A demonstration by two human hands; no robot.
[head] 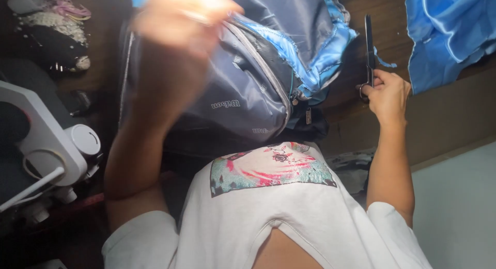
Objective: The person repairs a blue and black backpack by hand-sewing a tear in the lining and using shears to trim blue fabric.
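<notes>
Head view looks straight down the person's white printed T-shirt (pixel 268 207) to a dark wooden bench (pixel 356 78).

Right hand (pixel 386 96), on the right of the view, is clenched around the handles of dark scissors (pixel 369 47). The blades point up and away from the body and look closed or nearly so. The scissors stand just beside the edge of the bag and are not cutting anything.

Left hand (pixel 178 16) is raised close to the camera, blurred and washed out by light. It sits over the top of the grey-and-blue bag (pixel 243 88); I can't tell if it grips the fabric or only hovers, and the finger pose is unreadable.

The bag lies on the bench right in front of the torso, slumped. Its zipper line runs diagonally, and shiny blue lining (pixel 320 57) spills out at its upper right side.

Handling, as a judgement:
- Bag: soft, floppy, probably light. The nylon-like shell is likely slippery, and so is the satin lining. It won't hold shape, so pinch it at a seam, the zipper tape or a bunched edge, not the flat panel.
- Lining edge looks frayed and would snag or pull easily.
- Scissors: rigid, with sharp tips. Hold them by the handle loops.

Around:
- More blue satin cloth (pixel 449 31) at top right, apart from the bag.
- White machine (pixel 46 140) at left, looks like a sewing machine.
- Dark beaded item (pixel 51 36) at top left.
</notes>
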